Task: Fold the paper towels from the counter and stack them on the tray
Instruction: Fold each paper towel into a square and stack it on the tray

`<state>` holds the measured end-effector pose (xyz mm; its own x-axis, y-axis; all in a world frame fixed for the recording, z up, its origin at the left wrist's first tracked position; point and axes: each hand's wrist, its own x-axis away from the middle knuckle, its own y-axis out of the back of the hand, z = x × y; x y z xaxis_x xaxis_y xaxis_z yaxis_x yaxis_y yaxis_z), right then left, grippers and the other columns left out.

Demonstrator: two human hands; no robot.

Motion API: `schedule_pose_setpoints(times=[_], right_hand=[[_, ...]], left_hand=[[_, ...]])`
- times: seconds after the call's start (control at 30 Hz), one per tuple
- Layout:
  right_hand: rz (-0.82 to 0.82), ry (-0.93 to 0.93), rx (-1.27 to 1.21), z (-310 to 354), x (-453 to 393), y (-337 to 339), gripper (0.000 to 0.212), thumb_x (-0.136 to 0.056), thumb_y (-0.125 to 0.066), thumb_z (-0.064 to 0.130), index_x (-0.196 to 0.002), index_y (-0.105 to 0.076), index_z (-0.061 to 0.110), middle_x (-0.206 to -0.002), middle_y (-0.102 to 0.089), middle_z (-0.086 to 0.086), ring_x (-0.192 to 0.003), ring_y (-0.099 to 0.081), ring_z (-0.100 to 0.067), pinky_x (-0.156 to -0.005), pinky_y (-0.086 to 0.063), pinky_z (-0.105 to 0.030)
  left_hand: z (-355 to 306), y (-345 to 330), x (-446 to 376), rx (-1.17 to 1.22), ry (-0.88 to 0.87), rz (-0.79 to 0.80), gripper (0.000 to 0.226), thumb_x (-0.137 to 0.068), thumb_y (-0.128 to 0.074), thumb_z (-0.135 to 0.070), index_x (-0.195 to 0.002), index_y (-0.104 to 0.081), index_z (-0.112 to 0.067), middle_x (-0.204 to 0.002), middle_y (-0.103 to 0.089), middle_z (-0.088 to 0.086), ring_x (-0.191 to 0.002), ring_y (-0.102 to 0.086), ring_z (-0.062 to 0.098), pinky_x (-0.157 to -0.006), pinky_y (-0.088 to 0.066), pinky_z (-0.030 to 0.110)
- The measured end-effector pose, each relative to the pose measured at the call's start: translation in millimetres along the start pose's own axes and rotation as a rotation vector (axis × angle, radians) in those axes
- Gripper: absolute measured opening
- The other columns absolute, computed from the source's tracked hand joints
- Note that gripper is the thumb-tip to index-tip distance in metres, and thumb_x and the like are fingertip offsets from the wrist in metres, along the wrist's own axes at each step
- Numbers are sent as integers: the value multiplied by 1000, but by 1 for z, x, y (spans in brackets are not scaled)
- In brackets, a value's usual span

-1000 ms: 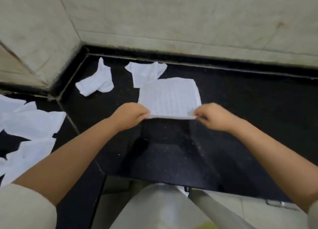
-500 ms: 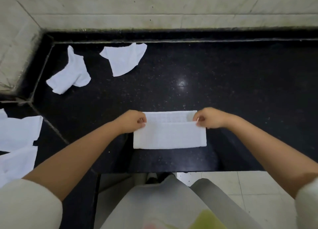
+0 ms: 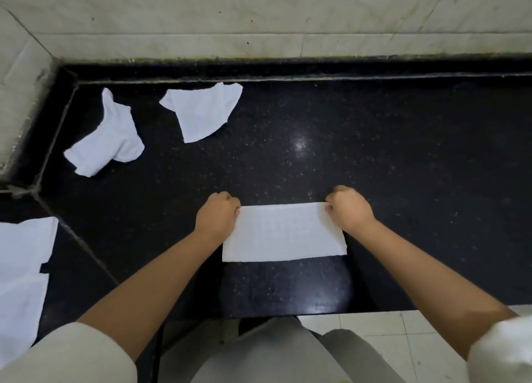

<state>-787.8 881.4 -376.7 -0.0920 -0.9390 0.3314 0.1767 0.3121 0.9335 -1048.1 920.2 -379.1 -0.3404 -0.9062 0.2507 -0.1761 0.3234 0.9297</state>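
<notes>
Pinching the folded paper towel (image 3: 283,233) at its far corners, left hand (image 3: 216,215) and right hand (image 3: 349,208), fingers curled; towel flat on black counter (image 3: 403,167), frame centre.

Folded paper towel (image 3: 283,233) lies flat on black counter (image 3: 403,167), near front edge. Left hand (image 3: 217,215) pinches its far left corner; right hand (image 3: 349,208) pinches far right corner. Two crumpled towels (image 3: 106,141) (image 3: 203,110) near back wall. More flat sheets (image 3: 23,261) at left edge.
</notes>
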Motion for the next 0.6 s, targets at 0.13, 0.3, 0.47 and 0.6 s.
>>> schedule_pose_setpoints(times=[0.13, 0.3, 0.47, 0.6], right_hand=[[35, -15, 15, 6, 0, -2, 25, -86, -41, -3, -97, -64, 0, -109, -60, -15, -101, -55, -28, -72, -46, -31], [156, -19, -71, 9, -13, 28, 14, -81, -47, 0, -87, -59, 4, -103, -61, -15, -84, -52, -24, -64, -38, -28], [-167, 32, -324, 3, -16, 86, 20, -74, -57, 7, -91, -67, 6, -93, -67, -16, -80, -54, -20, -69, -38, -25], [-501, 211, -268, -1, 9, 96, 23, -72, -52, 3, -85, -71, -2, -84, -65, -22, -82, -58, -36, -73, -42, -30]], left_hand=[[12, -6, -3, -111, -48, 42, 32, -98, -41, -17, -127, -50, -11, -123, -51, 7, -114, -45, 20, -90, -44, 29], [-1, 9, -8, -307, -150, 60, 28, -94, -41, -7, -119, -53, -6, -121, -45, 9, -112, -42, 22, -77, -40, 27], [-6, 66, -26, -54, -310, -360, 13, -75, -50, 1, -78, -63, 3, -78, -59, 21, -67, -59, 37, -49, -52, 40], [0, 79, -11, -18, -433, -494, 28, -83, -43, -14, -78, -66, 0, -73, -64, 16, -63, -60, 32, -54, -52, 36]])
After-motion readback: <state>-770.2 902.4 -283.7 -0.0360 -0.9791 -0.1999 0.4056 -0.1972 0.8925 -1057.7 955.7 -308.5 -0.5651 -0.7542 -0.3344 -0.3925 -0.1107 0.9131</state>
